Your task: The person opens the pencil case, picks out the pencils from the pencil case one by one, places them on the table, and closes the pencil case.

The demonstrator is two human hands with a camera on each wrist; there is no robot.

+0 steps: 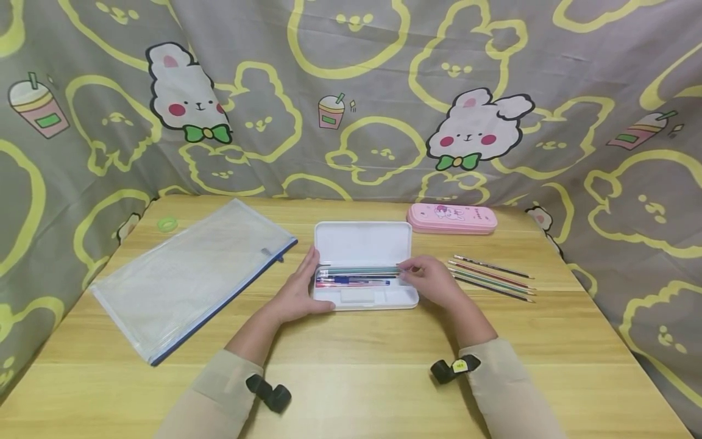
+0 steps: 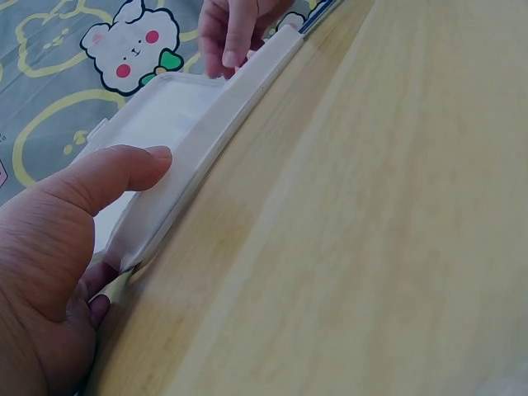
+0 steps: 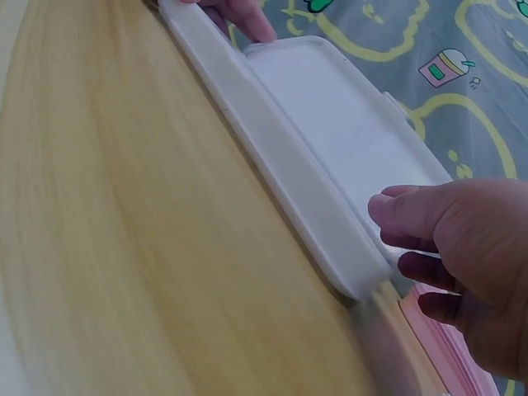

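An open white pencil case [image 1: 363,244] lies on the table with its lid raised at the back. In its tray lie green pencils [image 1: 359,270], a blue-capped pen [image 1: 351,281] and a white eraser [image 1: 358,296]. My left hand [image 1: 298,292] holds the case's left end, the thumb over the front rim and the fingers behind. At the tray's right end my right hand [image 1: 430,279] pinches the end of a pencil with thumb and forefinger. From the right wrist, its fingertips [image 3: 388,210] show just above the rim, with the pencil hidden behind the case wall.
Several pencils [image 1: 493,274] lie side by side to the right of the case. A closed pink pencil case [image 1: 452,219] stands at the back right. On the left lie a clear zip pouch [image 1: 192,280] with a blue edge and a green tape roll [image 1: 167,224]. A patterned curtain [image 1: 351,122] surrounds the table.
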